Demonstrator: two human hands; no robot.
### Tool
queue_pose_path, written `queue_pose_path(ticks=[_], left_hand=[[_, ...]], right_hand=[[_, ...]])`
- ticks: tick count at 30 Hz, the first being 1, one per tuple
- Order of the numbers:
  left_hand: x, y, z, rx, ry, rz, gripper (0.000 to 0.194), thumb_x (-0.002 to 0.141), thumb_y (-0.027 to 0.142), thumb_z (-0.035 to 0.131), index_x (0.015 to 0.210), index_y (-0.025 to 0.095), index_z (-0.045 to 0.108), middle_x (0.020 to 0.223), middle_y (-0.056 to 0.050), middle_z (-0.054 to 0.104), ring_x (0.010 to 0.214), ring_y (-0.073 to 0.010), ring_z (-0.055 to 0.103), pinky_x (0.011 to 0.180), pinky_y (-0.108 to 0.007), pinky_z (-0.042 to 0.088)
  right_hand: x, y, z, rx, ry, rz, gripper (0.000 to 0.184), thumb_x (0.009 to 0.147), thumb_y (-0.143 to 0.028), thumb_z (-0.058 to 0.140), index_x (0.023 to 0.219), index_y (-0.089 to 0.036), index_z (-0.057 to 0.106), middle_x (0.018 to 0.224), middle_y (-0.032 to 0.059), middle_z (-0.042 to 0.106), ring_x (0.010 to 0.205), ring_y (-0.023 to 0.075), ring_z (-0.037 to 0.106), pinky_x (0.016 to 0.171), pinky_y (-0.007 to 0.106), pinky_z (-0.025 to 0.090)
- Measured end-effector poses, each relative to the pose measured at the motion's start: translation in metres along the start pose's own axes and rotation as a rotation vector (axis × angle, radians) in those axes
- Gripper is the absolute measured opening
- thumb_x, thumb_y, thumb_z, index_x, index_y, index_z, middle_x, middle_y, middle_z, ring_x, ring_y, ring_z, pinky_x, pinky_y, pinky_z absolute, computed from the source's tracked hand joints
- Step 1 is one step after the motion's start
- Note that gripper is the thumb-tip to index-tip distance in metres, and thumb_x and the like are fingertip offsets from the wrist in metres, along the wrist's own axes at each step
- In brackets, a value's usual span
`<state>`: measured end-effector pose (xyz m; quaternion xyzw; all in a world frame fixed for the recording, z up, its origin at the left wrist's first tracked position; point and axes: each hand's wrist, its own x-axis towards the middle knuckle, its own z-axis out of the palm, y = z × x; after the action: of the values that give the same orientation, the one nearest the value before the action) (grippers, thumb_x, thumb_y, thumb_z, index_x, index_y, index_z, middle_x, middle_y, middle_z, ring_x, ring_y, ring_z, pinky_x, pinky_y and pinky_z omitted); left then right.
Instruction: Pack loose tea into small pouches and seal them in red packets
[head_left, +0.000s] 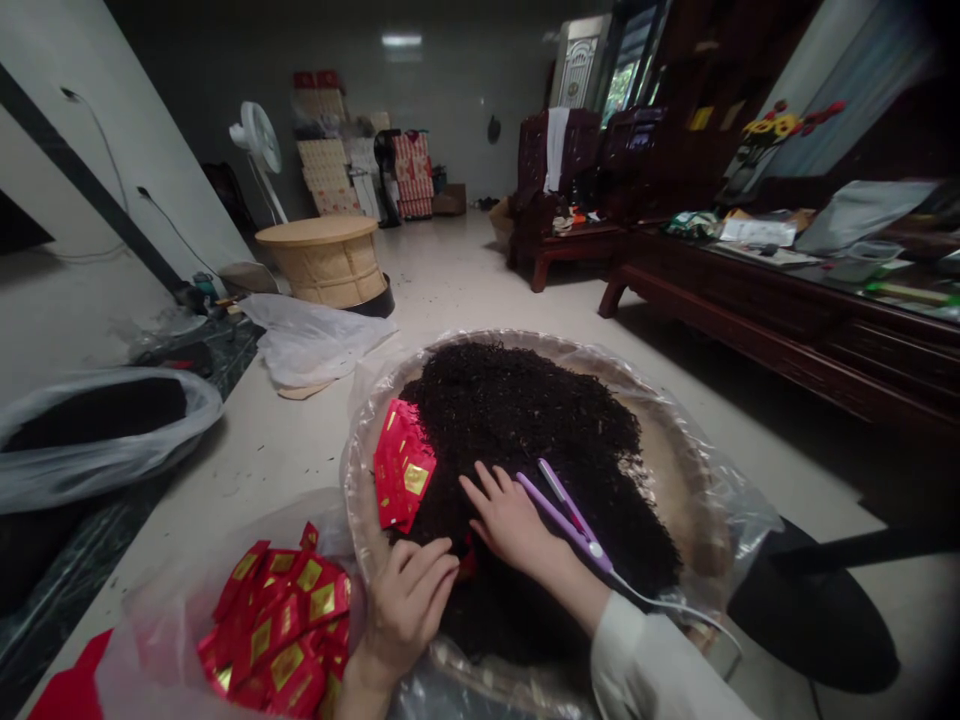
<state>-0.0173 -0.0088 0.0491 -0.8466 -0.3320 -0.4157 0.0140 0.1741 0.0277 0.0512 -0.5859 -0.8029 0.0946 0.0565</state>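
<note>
Bagged packets (281, 625) look filled, flat packets (399, 460) inside the tray's (675, 440) left edge unfilled. Right hand (508, 515) spread; left hand (409, 600) curled, grip unclear.

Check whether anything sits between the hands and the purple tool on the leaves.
For the left hand, yes: the right hand lies between it and the purple tool. For the right, nothing visible; the tool lies just beside it on the dark leaves.

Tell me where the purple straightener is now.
In the head view, the purple straightener lies slightly right of centre on the dark heap, just right of the right hand.
</note>
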Motion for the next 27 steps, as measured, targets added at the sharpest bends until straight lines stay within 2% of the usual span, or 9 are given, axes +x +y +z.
queue_pose_path(ticks=[2,4,7,11,16,18,21,24,27], left_hand=[[0.001,-0.001,-0.002,-0.018,-0.006,-0.013,0.020,0.087,0.013,0.055,0.095,0.023,0.071,0.091,-0.008,0.074,0.072,-0.0182,0.062,0.067,-0.029,0.054],[0.003,-0.003,-0.004,-0.074,-0.025,-0.082,0.023,0.090,0.019,0.050,0.088,0.023,0.072,0.087,-0.008,0.073,0.075,-0.0191,0.065,0.070,-0.031,0.056],[0.006,-0.003,-0.005,-0.207,-0.066,-0.252,0.036,0.094,0.020,0.040,0.081,0.021,0.073,0.080,-0.007,0.073,0.075,-0.0178,0.069,0.070,-0.028,0.057],[0.011,0.000,-0.004,-0.286,-0.107,-0.487,0.026,0.089,0.021,0.050,0.083,0.022,0.075,0.084,-0.005,0.076,0.076,-0.0172,0.072,0.068,-0.025,0.058],[0.016,0.008,-0.003,-0.332,-0.171,-0.631,0.025,0.079,0.021,0.056,0.096,0.023,0.075,0.092,-0.005,0.075,0.050,-0.0112,0.060,0.049,-0.022,0.053],[0.018,0.011,-0.003,-0.354,-0.196,-0.649,0.028,0.077,0.021,0.057,0.098,0.022,0.074,0.091,-0.006,0.074,0.047,-0.0101,0.056,0.049,-0.022,0.053],[0.023,0.015,-0.003,-0.374,-0.205,-0.655,0.028,0.076,0.021,0.056,0.099,0.020,0.073,0.089,-0.005,0.072,0.048,-0.0105,0.056,0.049,-0.023,0.052],[0.025,0.016,-0.003,-0.369,-0.214,-0.659,0.029,0.074,0.018,0.055,0.097,0.021,0.072,0.082,-0.003,0.070,0.050,-0.0113,0.056,0.050,-0.022,0.051],[0.024,0.016,-0.002,-0.366,-0.217,-0.659,0.030,0.072,0.016,0.055,0.097,0.021,0.072,0.080,-0.002,0.069,0.051,-0.0115,0.056,0.051,-0.022,0.051]], right_hand=[[0.007,-0.006,-0.003,-0.040,-0.072,-0.043,0.043,0.085,-0.016,0.060,0.128,-0.016,0.059,0.135,0.0198,0.055,0.123,0.0384,0.049,0.094,0.051,0.044],[0.007,-0.008,-0.006,-0.046,-0.107,-0.058,0.028,0.085,-0.009,0.056,0.108,-0.015,0.069,0.113,0.0173,0.068,0.110,0.0335,0.057,0.086,0.043,0.048],[-0.003,-0.004,-0.014,-0.029,-0.127,-0.049,0.027,0.081,-0.001,0.052,0.091,-0.016,0.072,0.096,0.0133,0.071,0.097,0.0280,0.062,0.075,0.034,0.049],[-0.020,0.012,-0.024,0.069,-0.095,-0.045,0.024,0.082,-0.003,0.056,0.091,-0.020,0.071,0.095,0.0068,0.072,0.092,0.0230,0.063,0.078,0.031,0.050],[-0.034,0.025,-0.033,0.426,0.087,-0.103,0.024,0.084,-0.008,0.059,0.098,-0.023,0.072,0.098,0.0052,0.074,0.094,0.0224,0.068,0.089,0.040,0.050],[-0.037,0.020,-0.040,0.508,0.151,-0.147,0.022,0.086,-0.013,0.061,0.102,-0.023,0.071,0.102,0.0063,0.074,0.096,0.0229,0.068,0.090,0.042,0.051],[-0.041,-0.001,-0.054,0.568,0.201,-0.235,0.022,0.089,-0.016,0.060,0.106,-0.024,0.070,0.107,0.0075,0.072,0.097,0.0223,0.066,0.084,0.038,0.054],[-0.041,-0.024,-0.062,0.567,0.207,-0.304,0.028,0.090,-0.010,0.054,0.111,-0.023,0.068,0.108,0.0080,0.071,0.096,0.0219,0.064,0.081,0.035,0.054],[-0.039,-0.031,-0.060,0.575,0.238,-0.325,0.028,0.090,-0.005,0.048,0.104,-0.020,0.068,0.098,0.0085,0.072,0.089,0.0214,0.064,0.077,0.033,0.054]])
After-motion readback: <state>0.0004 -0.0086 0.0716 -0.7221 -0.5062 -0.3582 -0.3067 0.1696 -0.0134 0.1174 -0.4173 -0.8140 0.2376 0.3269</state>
